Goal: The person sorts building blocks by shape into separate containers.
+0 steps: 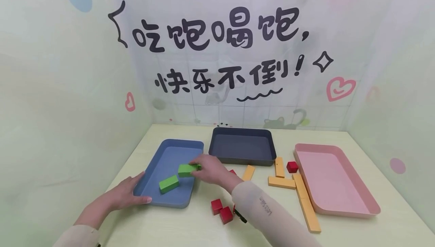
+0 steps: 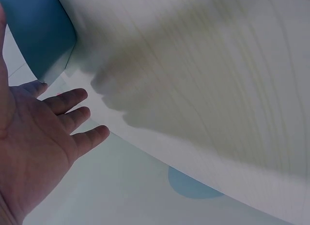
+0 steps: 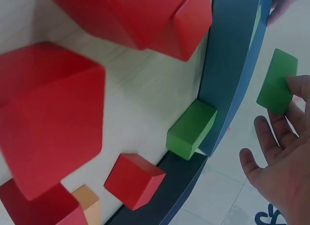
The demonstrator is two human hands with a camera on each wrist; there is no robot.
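Over the right half of the blue tray [image 1: 176, 152], my right hand [image 1: 210, 168] pinches a green rectangular block [image 1: 187, 170] between thumb and fingertips. The right wrist view shows that held block [image 3: 278, 82] raised above the tray's wall. A second green block [image 1: 168, 184] lies inside the tray. Another green block [image 3: 192, 129] sits outside, in the corner between the blue and dark trays, mostly covered by my hand in the head view. My left hand [image 1: 125, 194] rests at the blue tray's near left corner, fingers extended along the side and thumb at the front rim.
A dark navy tray [image 1: 241, 147] stands at the back, a pink tray [image 1: 336, 179] on the right. Red cubes [image 1: 216, 206] lie near the middle, another red cube [image 1: 292, 167] by the pink tray. Several orange-yellow planks [image 1: 281, 182] lie between. Walls enclose the table.
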